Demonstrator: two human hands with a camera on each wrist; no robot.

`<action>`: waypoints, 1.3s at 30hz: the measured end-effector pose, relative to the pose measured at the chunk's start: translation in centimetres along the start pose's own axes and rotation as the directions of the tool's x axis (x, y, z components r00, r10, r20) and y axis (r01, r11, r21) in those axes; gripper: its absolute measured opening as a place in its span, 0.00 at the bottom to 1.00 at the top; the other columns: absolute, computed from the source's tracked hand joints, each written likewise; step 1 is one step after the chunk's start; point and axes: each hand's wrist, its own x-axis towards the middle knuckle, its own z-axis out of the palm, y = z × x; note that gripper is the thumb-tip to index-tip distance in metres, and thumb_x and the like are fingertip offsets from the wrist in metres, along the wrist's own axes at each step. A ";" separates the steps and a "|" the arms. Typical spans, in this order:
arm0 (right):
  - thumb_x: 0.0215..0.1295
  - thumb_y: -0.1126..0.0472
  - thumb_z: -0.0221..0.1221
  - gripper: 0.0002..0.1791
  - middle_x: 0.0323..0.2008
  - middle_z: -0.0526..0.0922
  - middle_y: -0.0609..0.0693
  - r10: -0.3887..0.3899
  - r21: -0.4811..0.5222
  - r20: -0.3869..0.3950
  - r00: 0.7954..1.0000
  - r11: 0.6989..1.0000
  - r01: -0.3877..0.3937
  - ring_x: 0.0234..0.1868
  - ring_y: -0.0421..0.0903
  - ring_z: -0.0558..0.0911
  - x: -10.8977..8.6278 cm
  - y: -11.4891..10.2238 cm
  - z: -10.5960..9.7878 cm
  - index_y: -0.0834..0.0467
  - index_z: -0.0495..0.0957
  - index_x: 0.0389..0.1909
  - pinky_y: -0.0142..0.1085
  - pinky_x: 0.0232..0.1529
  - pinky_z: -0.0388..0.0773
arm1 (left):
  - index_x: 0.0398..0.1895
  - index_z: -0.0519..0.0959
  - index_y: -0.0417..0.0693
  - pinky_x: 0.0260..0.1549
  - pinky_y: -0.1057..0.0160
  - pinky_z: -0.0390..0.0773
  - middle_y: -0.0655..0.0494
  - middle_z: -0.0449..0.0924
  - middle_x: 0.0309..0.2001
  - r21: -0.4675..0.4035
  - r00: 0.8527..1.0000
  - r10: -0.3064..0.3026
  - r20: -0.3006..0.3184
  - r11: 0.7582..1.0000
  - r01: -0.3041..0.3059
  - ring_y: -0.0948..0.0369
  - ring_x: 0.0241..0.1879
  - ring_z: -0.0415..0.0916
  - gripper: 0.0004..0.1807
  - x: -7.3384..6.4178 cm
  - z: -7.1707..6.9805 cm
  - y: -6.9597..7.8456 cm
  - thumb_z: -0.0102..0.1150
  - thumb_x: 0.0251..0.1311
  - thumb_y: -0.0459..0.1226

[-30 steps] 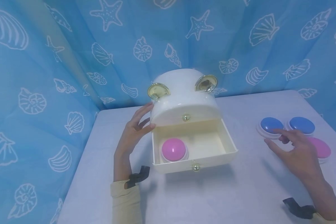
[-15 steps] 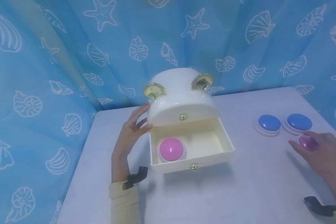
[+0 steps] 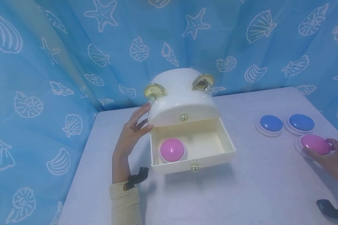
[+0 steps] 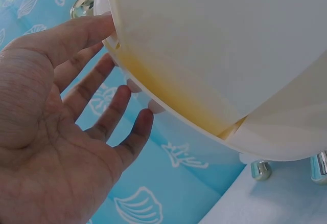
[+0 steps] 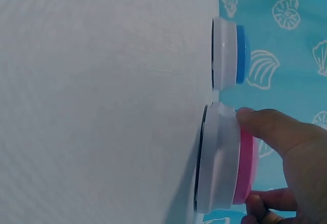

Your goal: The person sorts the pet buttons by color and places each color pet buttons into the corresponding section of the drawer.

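A white storage box (image 3: 186, 109) with gold ear shapes on top has its lower drawer (image 3: 202, 143) pulled out. One pink push button (image 3: 173, 150) lies inside at the drawer's left. My left hand (image 3: 128, 134) touches the box's left side, thumb at the front edge and fingers lightly bent along the wall, as the left wrist view shows. Far right on the table, my right hand (image 3: 336, 156) pinches a second pink push button (image 3: 312, 144) by its dome. In the right wrist view, thumb and fingers hold opposite sides of that dome (image 5: 246, 165), above its white base.
Two blue push buttons, one on the left (image 3: 270, 124) and one on the right (image 3: 301, 122), stand just behind the held one. A blue shell-print curtain (image 3: 169, 34) hangs behind and left of the white table (image 3: 256, 193).
My right hand has moved right from by the left blue button to the pink one, first covering it, now pinching its sides. My left hand has stayed at the box.
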 end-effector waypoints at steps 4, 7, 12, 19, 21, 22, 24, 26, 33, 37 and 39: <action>0.57 0.22 0.54 0.66 0.66 0.55 0.76 0.054 -0.014 0.040 0.998 0.998 -0.054 0.61 0.73 0.59 0.8 0.8 0.4 0.65 0.40 0.77 0.73 0.55 0.67 | 0.74 0.67 0.50 0.68 0.41 0.61 0.62 0.59 0.75 -0.002 1.000 -0.010 0.002 1.000 0.010 0.60 0.74 0.53 0.34 -0.1 0.3 1.2 0.63 0.65 0.31; 0.54 0.18 0.50 0.67 0.64 0.56 0.74 0.112 -0.026 0.071 0.991 0.994 -0.110 0.59 0.71 0.60 1.5 1.5 0.7 0.64 0.40 0.78 0.72 0.55 0.68 | 0.74 0.67 0.48 0.68 0.41 0.61 0.61 0.59 0.75 -0.001 1.000 -0.019 0.005 1.000 0.019 0.60 0.74 0.54 0.33 -0.2 0.5 2.1 0.62 0.65 0.31; 0.50 0.14 0.46 0.71 0.68 0.54 0.73 0.170 -0.008 0.126 0.977 0.985 -0.170 0.59 0.70 0.61 2.0 2.6 1.1 0.63 0.39 0.78 0.70 0.56 0.68 | 0.74 0.66 0.47 0.68 0.43 0.62 0.59 0.59 0.75 0.004 1.000 -0.026 0.010 1.000 0.026 0.59 0.74 0.54 0.33 -0.2 0.6 2.5 0.62 0.65 0.30; 0.53 0.17 0.50 0.68 0.66 0.54 0.74 0.175 0.062 0.113 0.978 0.981 -0.183 0.59 0.71 0.60 0.1 1.0 0.7 0.63 0.41 0.78 0.67 0.54 0.71 | 0.74 0.66 0.47 0.69 0.47 0.63 0.58 0.58 0.76 0.002 1.000 -0.025 0.017 1.000 0.025 0.61 0.74 0.53 0.33 -0.2 0.6 2.4 0.62 0.65 0.31; 0.54 0.19 0.52 0.67 0.67 0.52 0.74 0.159 0.109 0.098 0.982 0.979 -0.170 0.61 0.72 0.58 -0.6 0.0 0.4 0.63 0.42 0.78 0.68 0.57 0.68 | 0.74 0.66 0.47 0.69 0.47 0.63 0.59 0.58 0.75 0.007 1.000 -0.023 0.013 1.000 0.022 0.61 0.74 0.53 0.33 -0.2 0.6 2.5 0.62 0.65 0.31; 0.54 0.19 0.53 0.67 0.68 0.51 0.75 0.155 0.122 0.095 0.983 0.979 -0.166 0.62 0.72 0.57 -1.0 -0.5 0.2 0.63 0.41 0.78 0.69 0.58 0.67 | 0.74 0.66 0.47 0.69 0.47 0.63 0.59 0.59 0.75 0.009 1.000 -0.022 0.011 1.000 0.022 0.61 0.74 0.53 0.33 -0.2 0.6 2.5 0.62 0.65 0.31; 0.53 0.19 0.54 0.67 0.67 0.51 0.75 0.128 0.115 0.090 0.988 0.984 -0.138 0.62 0.73 0.56 -1.7 -1.2 -0.3 0.63 0.41 0.78 0.70 0.58 0.66 | 0.74 0.66 0.48 0.69 0.47 0.63 0.60 0.59 0.75 0.012 1.000 -0.022 0.007 1.000 0.022 0.61 0.74 0.53 0.33 -0.2 0.5 2.5 0.62 0.65 0.31; 0.53 0.19 0.55 0.68 0.67 0.51 0.75 0.101 0.096 0.082 0.991 0.989 -0.109 0.62 0.73 0.56 -2.2 -1.8 -0.8 0.62 0.41 0.79 0.71 0.56 0.67 | 0.74 0.66 0.48 0.69 0.46 0.62 0.60 0.59 0.75 0.012 1.000 -0.022 0.005 1.000 0.022 0.61 0.74 0.53 0.33 -0.2 0.5 2.5 0.63 0.65 0.31; 0.49 0.22 0.61 0.68 0.61 0.56 0.75 -0.014 0.064 0.002 1.000 0.998 0.014 0.57 0.72 0.58 -4.3 -4.4 -2.5 0.62 0.46 0.78 0.67 0.40 0.74 | 0.74 0.66 0.46 0.68 0.44 0.63 0.59 0.59 0.75 0.009 1.000 -0.013 0.004 1.000 0.013 0.60 0.74 0.54 0.34 -0.2 0.4 2.6 0.63 0.64 0.30; 0.46 0.20 0.61 0.69 0.61 0.57 0.74 -0.057 0.038 0.012 0.998 0.998 0.057 0.55 0.72 0.59 -5.5 -6.2 -3.8 0.61 0.48 0.78 0.67 0.36 0.74 | 0.73 0.66 0.46 0.68 0.44 0.63 0.59 0.59 0.75 0.008 1.000 -0.010 0.003 1.000 0.010 0.60 0.74 0.54 0.34 -0.3 0.4 2.6 0.62 0.64 0.30; 0.46 0.20 0.61 0.69 0.60 0.58 0.73 -0.081 0.037 0.018 0.997 0.996 0.080 0.54 0.72 0.60 -6.1 -7.1 -4.4 0.62 0.50 0.78 0.66 0.34 0.74 | 0.74 0.66 0.46 0.68 0.45 0.63 0.58 0.59 0.75 0.008 1.000 -0.010 0.003 1.000 0.010 0.60 0.74 0.53 0.33 -0.3 0.4 2.5 0.62 0.65 0.30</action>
